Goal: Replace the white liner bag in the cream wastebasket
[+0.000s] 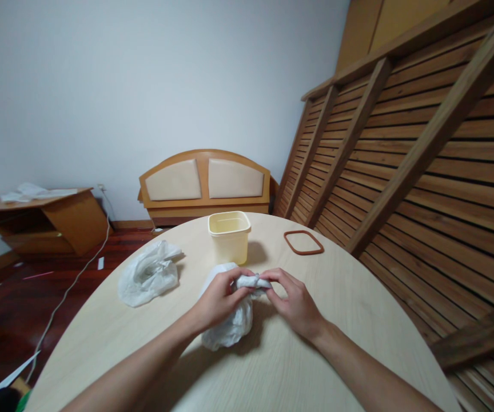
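A crumpled white plastic bag is held between my two hands, low over the near middle of the table. My left hand pinches a twisted, rolled part of the bag between thumb and fingers. At the other end of that twist, my right hand grips with thumb and fingertips. Loose folds hang below and behind my left hand. Just beyond the hands stands a pale yellow plastic container, upright with its top uncovered. Farther right lies a brown rounded-square ring, flat on the table.
Another crumpled white plastic bag lies left on the round wooden table. Slatted wooden panels lean along the right side. Behind are a headboard and a low desk; a cable trails over the floor.
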Tool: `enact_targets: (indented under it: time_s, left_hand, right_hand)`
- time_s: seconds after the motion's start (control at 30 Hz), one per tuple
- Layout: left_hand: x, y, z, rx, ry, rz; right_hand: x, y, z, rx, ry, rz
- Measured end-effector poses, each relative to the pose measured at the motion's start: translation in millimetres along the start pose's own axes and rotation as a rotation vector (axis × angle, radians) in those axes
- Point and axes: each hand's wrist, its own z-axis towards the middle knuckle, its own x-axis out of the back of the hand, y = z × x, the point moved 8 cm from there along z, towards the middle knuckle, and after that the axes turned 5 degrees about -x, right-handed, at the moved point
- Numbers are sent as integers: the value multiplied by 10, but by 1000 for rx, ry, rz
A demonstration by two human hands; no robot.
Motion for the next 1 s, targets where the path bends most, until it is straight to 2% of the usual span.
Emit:
enact_targets:
  time_s: [0.23,0.5,0.6,0.67,0.8,1.0]
  left_hand:
    - [-35,-32,-5,39,-6,-217]
    - [-63,-16,-25,58,-56,-265]
    - [-75,-19,-42,64,-90,-261]
    - [-89,-25,-51,74,-107,-267]
    - [-101,-43,-54,110,-80,-298]
    - [-76,-74,-35,116,10,-345]
  right_hand:
    - [-61,152,-34,-82,-62,91]
    - [-94,190,-43,-146,-87,101]
    - [-73,159,-29,-150,-62,82]
    - [-11,115,-16,-120,8,42]
    - [80,14,0,-49,105,-53]
    - [61,-55,9,-43,44,-13]
